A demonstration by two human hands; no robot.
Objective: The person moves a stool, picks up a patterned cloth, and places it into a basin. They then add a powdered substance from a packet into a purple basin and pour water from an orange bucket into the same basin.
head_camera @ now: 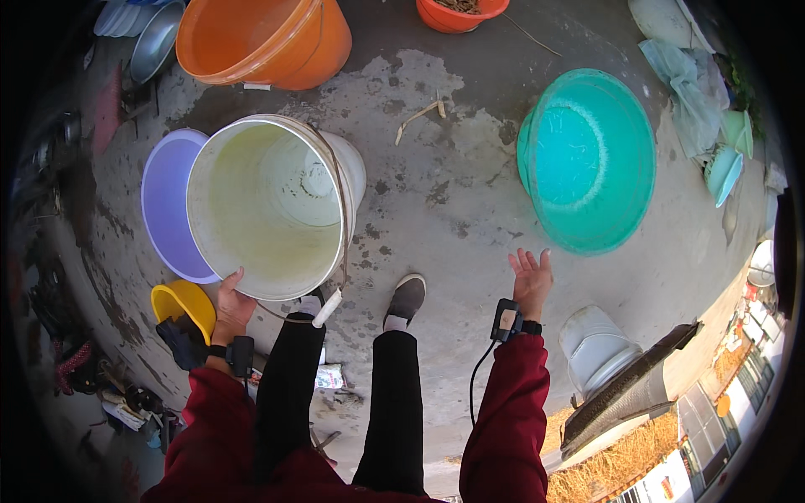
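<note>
My left hand (235, 304) is at the near rim of a large white plastic bucket (264, 207), its thumb up against the rim; the fingers behind are partly hidden. The bucket leans with its mouth towards me, and its inside looks wet and yellowish. A wire handle with a white grip (327, 308) hangs at its near right side. My right hand (532, 276) is held palm up with fingers apart, holding nothing, just below a green plastic basin (588, 163). A purple basin (173, 204) lies partly behind the bucket's left side.
An orange bucket (270, 44) lies tilted at the top left, near a metal basin (157, 44). A red bowl (456, 16) holds dry brown pieces. A yellow container (188, 302) stands beside my left wrist. Another white bucket (594, 342) is at the lower right.
</note>
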